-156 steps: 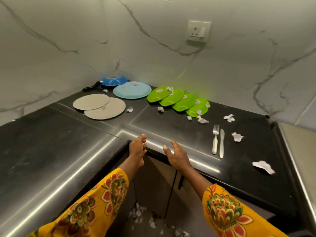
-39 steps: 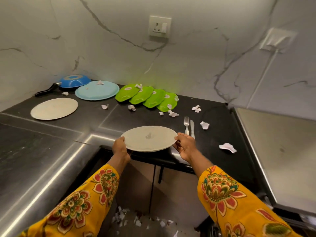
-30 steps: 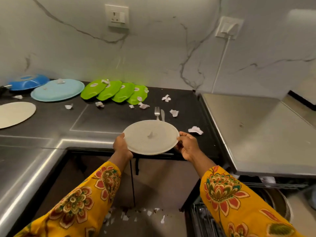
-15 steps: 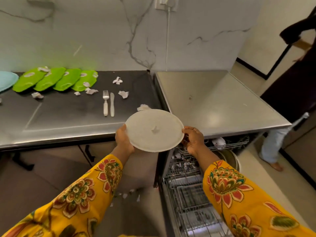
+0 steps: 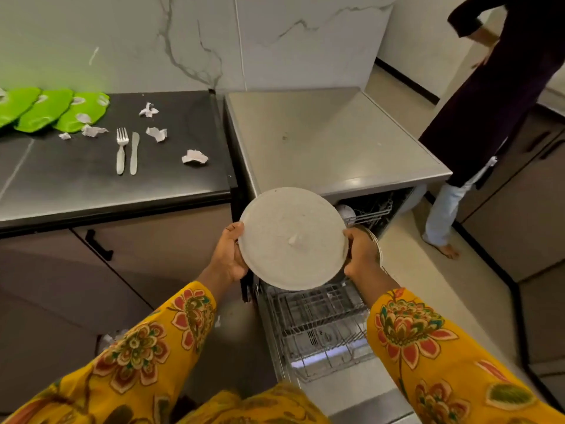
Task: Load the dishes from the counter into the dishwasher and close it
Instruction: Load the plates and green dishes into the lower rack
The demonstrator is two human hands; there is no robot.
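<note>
Beside the counter (image 5: 116,191), left hand (image 5: 227,255) and right hand (image 5: 359,254) each grip opposite edges of the plate (image 5: 292,238), fingers curled round its rim, holding it near-level directly above the open dishwasher's rack (image 5: 318,313), right hand nearer the dishwasher's opening, so loading probably requires tilting it on edge.

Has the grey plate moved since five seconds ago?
Yes. The grey plate left the black counter and moved right; both hands hold it over the open dishwasher's rack.
</note>
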